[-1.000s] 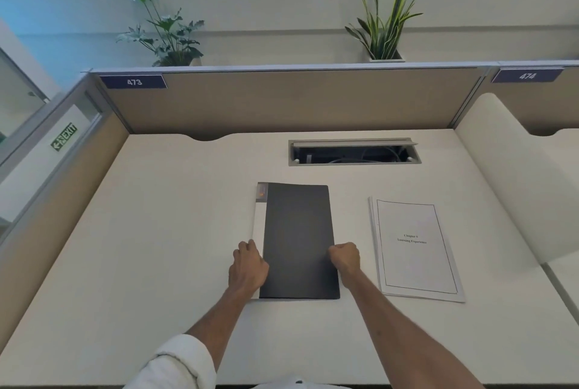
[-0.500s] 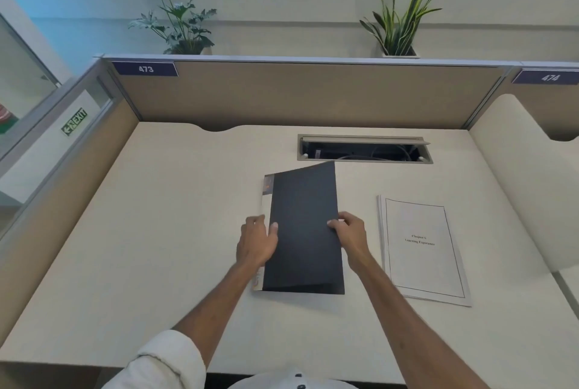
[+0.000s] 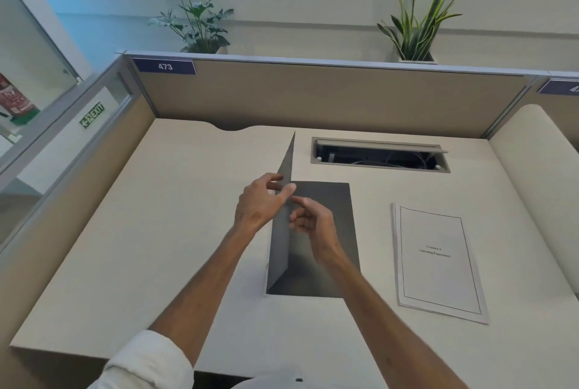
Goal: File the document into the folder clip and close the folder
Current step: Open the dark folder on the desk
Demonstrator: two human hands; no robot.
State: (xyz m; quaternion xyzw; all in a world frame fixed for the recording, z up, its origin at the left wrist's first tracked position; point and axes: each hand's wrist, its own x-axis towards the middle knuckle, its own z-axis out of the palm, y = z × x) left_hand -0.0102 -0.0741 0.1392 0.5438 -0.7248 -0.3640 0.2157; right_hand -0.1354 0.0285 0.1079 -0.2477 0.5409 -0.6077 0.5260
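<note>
A dark grey folder (image 3: 326,250) lies in the middle of the desk with its front cover (image 3: 282,232) standing almost upright on the left side. My left hand (image 3: 260,203) pinches the cover's free edge near the top. My right hand (image 3: 313,225) hovers just right of the cover, over the folder's inside, fingers curled and one finger pointing at the cover edge; it holds nothing. The white printed document (image 3: 438,260) lies flat on the desk to the right of the folder, apart from it. No clip shows inside the folder.
A cable hatch (image 3: 379,155) with its lid raised is set into the desk behind the folder. Beige partition walls (image 3: 313,97) close the desk at the back and left. A rounded divider (image 3: 539,175) rises on the right.
The folder's cover, flat a second ago, has swung up from the right to nearly upright. My left hand moved from the spine to the cover's edge; my right hand let go.
</note>
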